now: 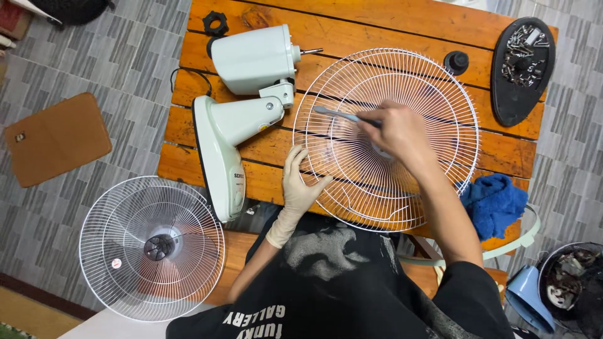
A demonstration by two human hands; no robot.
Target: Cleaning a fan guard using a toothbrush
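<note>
On the wooden slat table (352,31) a round white wire fan guard (433,94) lies flat, and both hands work on it. The left hand (298,185), in a pale glove, lies flat on the near left edge of the guard with the fingers spread, pressing the wires. The right hand (399,132) is bare and closed around a thin grey brush (336,114), whose tip points to the left over the middle wires. Just beside the guard, to the left, the white fan body (242,110) lies on its side. A blue cloth (493,204) rests at the near right corner of the table, and a black oval tray (521,72) with small metal parts is at the far right. A second wire guard (151,248) lies on the floor at the left
</note>
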